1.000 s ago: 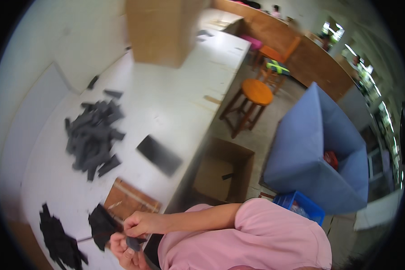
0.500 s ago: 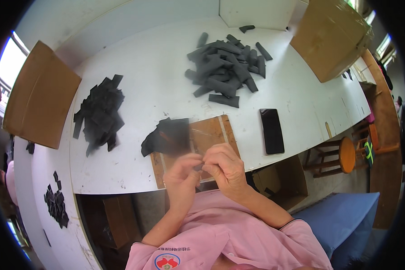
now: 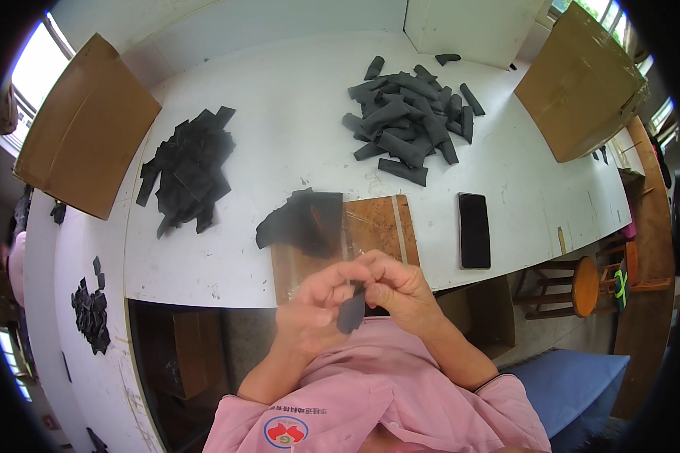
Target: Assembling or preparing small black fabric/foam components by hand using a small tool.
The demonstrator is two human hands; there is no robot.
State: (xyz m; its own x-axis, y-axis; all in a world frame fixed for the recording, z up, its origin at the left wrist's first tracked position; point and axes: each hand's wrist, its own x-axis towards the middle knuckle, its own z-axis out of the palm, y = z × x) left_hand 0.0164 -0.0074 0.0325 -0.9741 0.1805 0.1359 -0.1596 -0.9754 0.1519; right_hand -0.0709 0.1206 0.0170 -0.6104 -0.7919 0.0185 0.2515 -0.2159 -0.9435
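At the lower centre of the frame, the left hand and right hand pinched a small dark piece between their fingertips, hiding part of the near edge of a brown board. Black material overlapped that board's upper left. A phone lay right of centre, a heap of dark rolls above it to the left, and flat black pieces at upper left. One cardboard box stood upper left, another carton upper right.
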